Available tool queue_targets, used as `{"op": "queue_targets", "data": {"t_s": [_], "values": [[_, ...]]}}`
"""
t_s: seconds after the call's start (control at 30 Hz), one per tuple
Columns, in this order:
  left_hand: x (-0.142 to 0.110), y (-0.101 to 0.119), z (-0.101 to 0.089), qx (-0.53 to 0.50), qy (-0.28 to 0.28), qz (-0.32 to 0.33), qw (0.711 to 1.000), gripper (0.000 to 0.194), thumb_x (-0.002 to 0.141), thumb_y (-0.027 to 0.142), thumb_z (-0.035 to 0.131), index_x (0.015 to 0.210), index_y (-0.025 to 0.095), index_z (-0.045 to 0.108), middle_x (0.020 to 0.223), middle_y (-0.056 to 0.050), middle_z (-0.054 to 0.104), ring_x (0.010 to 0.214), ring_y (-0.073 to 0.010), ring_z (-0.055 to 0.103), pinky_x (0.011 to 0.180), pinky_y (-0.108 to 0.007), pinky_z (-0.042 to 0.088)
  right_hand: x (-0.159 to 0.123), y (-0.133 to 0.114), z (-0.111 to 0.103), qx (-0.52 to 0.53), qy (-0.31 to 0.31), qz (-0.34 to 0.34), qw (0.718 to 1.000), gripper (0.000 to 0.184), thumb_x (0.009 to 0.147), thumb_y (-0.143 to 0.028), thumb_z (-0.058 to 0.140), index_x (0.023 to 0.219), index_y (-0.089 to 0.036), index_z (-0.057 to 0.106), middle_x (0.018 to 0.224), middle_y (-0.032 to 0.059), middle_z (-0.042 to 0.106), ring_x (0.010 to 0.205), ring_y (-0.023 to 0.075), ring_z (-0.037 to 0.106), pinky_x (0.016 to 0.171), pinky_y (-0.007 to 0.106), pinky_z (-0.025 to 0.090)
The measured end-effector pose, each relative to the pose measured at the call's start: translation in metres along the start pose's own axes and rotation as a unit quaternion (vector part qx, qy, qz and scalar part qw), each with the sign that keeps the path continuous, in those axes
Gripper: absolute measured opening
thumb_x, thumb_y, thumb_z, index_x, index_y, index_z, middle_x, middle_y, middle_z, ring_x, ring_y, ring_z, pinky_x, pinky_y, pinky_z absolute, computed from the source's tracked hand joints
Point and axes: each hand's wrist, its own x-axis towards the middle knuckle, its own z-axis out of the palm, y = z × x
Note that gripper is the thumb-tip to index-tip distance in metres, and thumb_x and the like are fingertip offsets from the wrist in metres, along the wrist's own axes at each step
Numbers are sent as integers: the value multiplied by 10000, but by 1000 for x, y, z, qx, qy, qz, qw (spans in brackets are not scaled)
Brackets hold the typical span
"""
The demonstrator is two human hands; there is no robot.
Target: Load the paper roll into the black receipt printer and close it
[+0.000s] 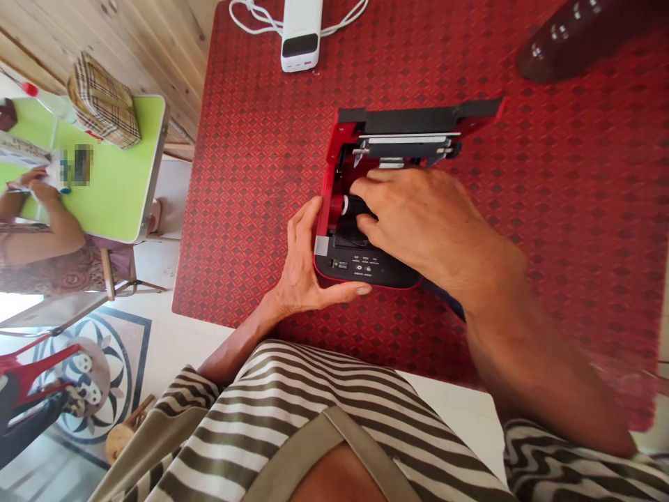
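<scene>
A small red and black printer (pixel 384 273) lies on the red patterned table, its lid (pixel 412 120) raised and tipped back. My left hand (pixel 303 261) grips its left front corner, with the fingers along the side and the thumb across the front edge. Inside the body, my right hand (pixel 418 216) has its fingers closed around a dark roll (pixel 356 207) with a white end. Most of that roll is hidden under the fingers. A row of printed symbols shows on the black front panel, and a pale roller bar spans the lid.
A white power bank (pixel 302 42) with a white cable lies at the table's back. At the back right is a dark brown glossy object (pixel 564 42). Leftward, another person's arms (pixel 55 209) rest at a green table (pixel 122 188) holding a checked bag (pixel 102 101).
</scene>
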Motion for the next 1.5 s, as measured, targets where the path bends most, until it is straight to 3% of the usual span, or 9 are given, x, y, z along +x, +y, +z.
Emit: {"op": "queue_targets", "data": {"t_s": [0.17,0.33,0.43,0.53,0.63,0.83,1.17,1.33,1.5], "values": [[3,-3,-4,-3,3,21,1000,1622,889,1242,752,2080,334,127,1960,-241,478,1807,-529,547,1515,-756,513,-15,-20,-29,-11,-18,44,999,382,1177,-108,565,1352,-192,893,1242,196,948,1074,400,919,833,454,610],[1,-7,-4,10,1,6,1000,1635,845,1255,780,2072,402,117,1983,-219,481,1810,-550,561,1505,-787,528,-55,0,-37,78,145,-24,986,289,1150,-174,716,1336,-266,918,1280,110,960,1165,385,935,996,511,732],[0,-7,-4,10,-2,-6,1000,1631,840,1253,791,2068,407,130,1999,-224,461,1831,-567,535,1515,-809,504,-77,32,-36,234,240,-26,942,279,1118,-245,852,1371,-335,927,1383,68,965,1207,330,933,1120,506,740],[-1,-6,-7,3,-5,-11,1000,1644,830,1256,794,2071,396,142,1994,-221,455,1835,-576,520,1510,-818,495,-81,59,-21,404,329,37,853,240,983,-285,963,1212,-330,906,1290,85,959,1191,315,909,1084,525,722],[0,-7,-8,-8,4,-7,1000,1654,800,1267,801,2069,410,176,1957,-202,483,1818,-566,525,1498,-805,506,-68,74,8,500,317,130,795,244,913,-330,933,1106,-368,789,1343,112,970,1318,338,898,1194,565,703],[0,-15,-5,-33,17,4,999,1686,734,1331,743,2059,427,222,1919,-185,499,1773,-581,521,1477,-840,478,-49,76,52,459,133,200,855,248,962,-305,730,1204,-355,745,1422,111,986,1286,309,867,1249,552,671],[-1,-10,-11,2,-9,-10,1000,1693,760,1289,802,2067,429,155,1947,-193,481,1815,-584,522,1478,-838,503,-61,92,68,458,162,158,859,564,967,-223,817,1530,-255,796,1639,196,913,1434,319,887,1233,505,712],[-3,-11,-9,-4,-3,-23,1000,1655,768,1301,771,2061,466,163,1962,-183,489,1828,-594,524,1475,-837,520,-105,100,62,377,150,190,894,220,1039,-315,796,1220,-323,922,1312,137,994,1222,370,926,1165,596,715],[-3,-13,-10,-4,9,-17,1000,1670,736,1333,736,2050,434,231,1930,-179,522,1829,-620,504,1474,-863,503,-126,86,54,358,75,131,922,369,1115,-295,693,1378,-362,942,1503,134,964,1368,383,898,1268,643,673]]}}
